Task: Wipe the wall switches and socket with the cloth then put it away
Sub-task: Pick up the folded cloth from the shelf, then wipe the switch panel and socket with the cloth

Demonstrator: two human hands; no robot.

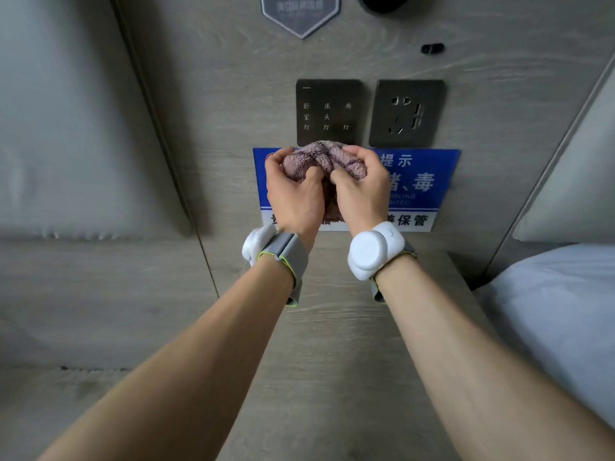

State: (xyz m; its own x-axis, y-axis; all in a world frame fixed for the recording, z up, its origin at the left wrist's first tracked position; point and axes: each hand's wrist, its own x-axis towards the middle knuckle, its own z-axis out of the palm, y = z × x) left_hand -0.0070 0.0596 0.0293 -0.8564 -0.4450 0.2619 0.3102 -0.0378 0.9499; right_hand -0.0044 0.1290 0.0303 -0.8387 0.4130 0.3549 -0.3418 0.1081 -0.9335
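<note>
At the left of the frame a grey padded panel (66,128) runs out of the picture, its stitched lower edge blurred. Beside it rises a wall (216,94) of pale wood-grain board. Below the wall a table (332,361) of the same grain fills the lower middle and is partly covered by two bare forearms.

In the middle of the frame the left hand (294,191) grips a fluffy mauve cloth (324,158), its fingers (275,160) curled round the bunched fabric and its thumb pressed into it. The cloth is held up just below a dark, glossy, square switch panel (327,111), and its pile overlaps the panel's lower edge. The panel carries three columns of small pale characters.

The right hand (361,188) grips the cloth's other side, its fingers (362,154) hooked over the top and the thumb tucked in. Most of the cloth is hidden between the palms. Each wrist wears a white, rounded device (374,249) on a grey strap edged in lime.

Right of the switch panel sits a matching dark socket (407,113). The hands largely cover a blue and white sign (422,181), so its lettering is only partly legible.

At the top edge a grey shield-shaped badge (301,15) and a black round fitting (382,1) are cut off, and below them is a small black clip (432,48). White bedding (559,311) fills the lower right.
</note>
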